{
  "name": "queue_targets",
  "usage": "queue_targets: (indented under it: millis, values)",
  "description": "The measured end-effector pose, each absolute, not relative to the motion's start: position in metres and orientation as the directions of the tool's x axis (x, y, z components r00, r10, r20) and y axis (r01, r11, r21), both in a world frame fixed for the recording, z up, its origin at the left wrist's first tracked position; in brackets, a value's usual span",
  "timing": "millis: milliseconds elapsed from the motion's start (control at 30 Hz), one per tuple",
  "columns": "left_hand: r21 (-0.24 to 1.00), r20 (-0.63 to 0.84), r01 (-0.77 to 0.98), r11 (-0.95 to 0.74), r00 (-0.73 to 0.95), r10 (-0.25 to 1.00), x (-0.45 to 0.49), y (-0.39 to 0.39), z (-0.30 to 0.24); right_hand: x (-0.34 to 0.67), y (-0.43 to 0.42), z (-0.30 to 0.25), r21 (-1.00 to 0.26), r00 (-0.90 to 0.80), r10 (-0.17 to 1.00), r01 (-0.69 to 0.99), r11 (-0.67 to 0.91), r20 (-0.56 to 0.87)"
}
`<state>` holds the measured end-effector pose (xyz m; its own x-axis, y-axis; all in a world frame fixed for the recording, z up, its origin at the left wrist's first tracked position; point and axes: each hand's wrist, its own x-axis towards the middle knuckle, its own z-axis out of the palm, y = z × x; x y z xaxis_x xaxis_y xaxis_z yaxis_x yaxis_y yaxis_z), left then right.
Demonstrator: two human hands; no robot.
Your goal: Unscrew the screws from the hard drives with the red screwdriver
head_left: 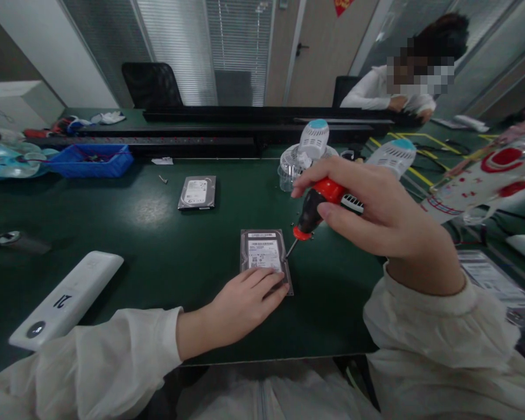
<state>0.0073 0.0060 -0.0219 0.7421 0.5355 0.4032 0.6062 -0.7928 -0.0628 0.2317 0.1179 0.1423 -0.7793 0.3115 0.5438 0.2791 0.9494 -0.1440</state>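
A hard drive (262, 248) with a white label lies flat on the dark green table in front of me. My left hand (247, 300) rests flat over its near end, fingers stretched out across the label and casing. In my right hand (363, 204) is a screwdriver (310, 213) with a red and black handle, gripped between thumb and fingers. It is tilted, and the tip of its shaft meets the drive's right edge. A few tiny dark bits, perhaps screws, lie beside the screwdriver, partly hidden by it.
A second hard drive (197, 193) lies farther back. At left are a white power bank (67, 300) and a blue basket (90, 160). White handheld fans (314, 140) and a clear tub (287, 178) stand behind my right hand. A co-worker (376, 87) sits across at right.
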Motion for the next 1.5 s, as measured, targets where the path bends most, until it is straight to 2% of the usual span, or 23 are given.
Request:
queue_targets:
  millis: [167, 400, 533, 600, 767, 967, 1200, 1367, 1500]
  values:
    - [-0.065, 0.434, 0.608, -0.791, 0.731, 0.526, 0.0077, 0.0052, -0.0205, 0.2302, 0.1202, 0.1400, -0.045, -0.741, 0.320, 0.366, 0.930, 0.590]
    - [-0.066, 0.433, 0.602, -0.796, 0.735, 0.521, 0.0076, 0.0054, -0.0224, 0.2324, 0.1190, 0.1425, -0.175, -0.788, 0.317, 0.264, 0.949, 0.528]
    - [-0.064, 0.442, 0.606, -0.793, 0.730, 0.522, 0.0082, 0.0055, -0.0223, 0.2317, 0.1179, 0.1412, -0.104, -0.743, 0.380, 0.391, 0.915, 0.551]
    - [-0.064, 0.432, 0.612, -0.788, 0.729, 0.531, 0.0081, 0.0055, -0.0220, 0.2319, 0.1178, 0.1418, -0.103, -0.756, 0.365, 0.371, 0.923, 0.544]
    - [-0.076, 0.418, 0.606, -0.792, 0.740, 0.526, 0.0070, 0.0054, -0.0214, 0.2327, 0.1187, 0.1428, -0.194, -0.791, 0.312, 0.246, 0.950, 0.525]
    - [-0.079, 0.413, 0.610, -0.788, 0.740, 0.531, 0.0074, 0.0051, -0.0219, 0.2298, 0.1210, 0.1390, -0.100, -0.731, 0.393, 0.410, 0.906, 0.558]
    - [-0.073, 0.423, 0.608, -0.791, 0.737, 0.527, 0.0074, 0.0056, -0.0212, 0.2324, 0.1209, 0.1436, -0.157, -0.793, 0.319, 0.279, 0.947, 0.518]
    - [-0.069, 0.441, 0.607, -0.792, 0.730, 0.521, 0.0084, 0.0061, -0.0191, 0.2312, 0.1210, 0.1406, -0.046, -0.736, 0.351, 0.400, 0.915, 0.579]
    - [-0.069, 0.431, 0.604, -0.794, 0.736, 0.522, 0.0081, 0.0059, -0.0205, 0.2339, 0.1213, 0.1429, -0.135, -0.779, 0.330, 0.306, 0.942, 0.533]
